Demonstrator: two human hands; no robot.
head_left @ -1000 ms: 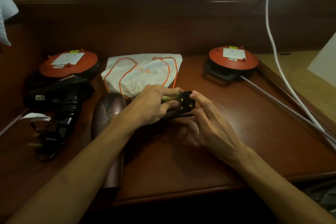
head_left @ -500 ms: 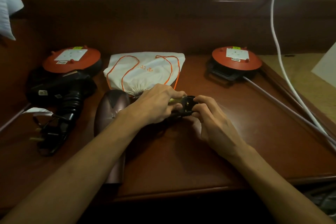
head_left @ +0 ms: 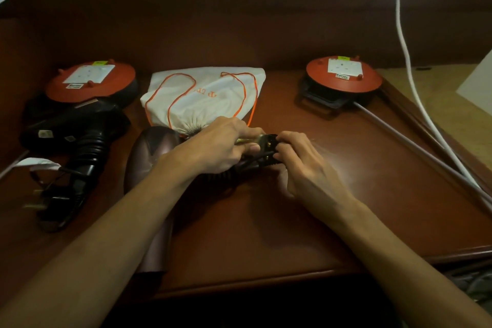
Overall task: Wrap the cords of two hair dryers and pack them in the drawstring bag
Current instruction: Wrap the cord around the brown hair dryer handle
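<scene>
A brown hair dryer (head_left: 149, 165) lies on the desk under my left forearm, its handle running toward me. My left hand (head_left: 213, 149) and my right hand (head_left: 306, 165) both grip its black plug (head_left: 269, 146), whose brass pins show between my fingers, with dark cord bunched beneath it. A black hair dryer (head_left: 80, 133) lies at the left, its cord and plug (head_left: 50, 202) coiled in front of it. The white drawstring bag (head_left: 202, 96) with orange cords lies flat behind my hands, its mouth gathered shut.
Two orange cable reels stand at the back: the left reel (head_left: 90, 82) and the right reel (head_left: 343, 77). A grey cable (head_left: 426, 152) and a white cable (head_left: 404, 48) run along the desk's right side. The desk's front edge (head_left: 266, 277) is close to me.
Both hands have stayed on the plug and turned it slightly, with my right fingers curling tighter around it. The view has shifted a little.
</scene>
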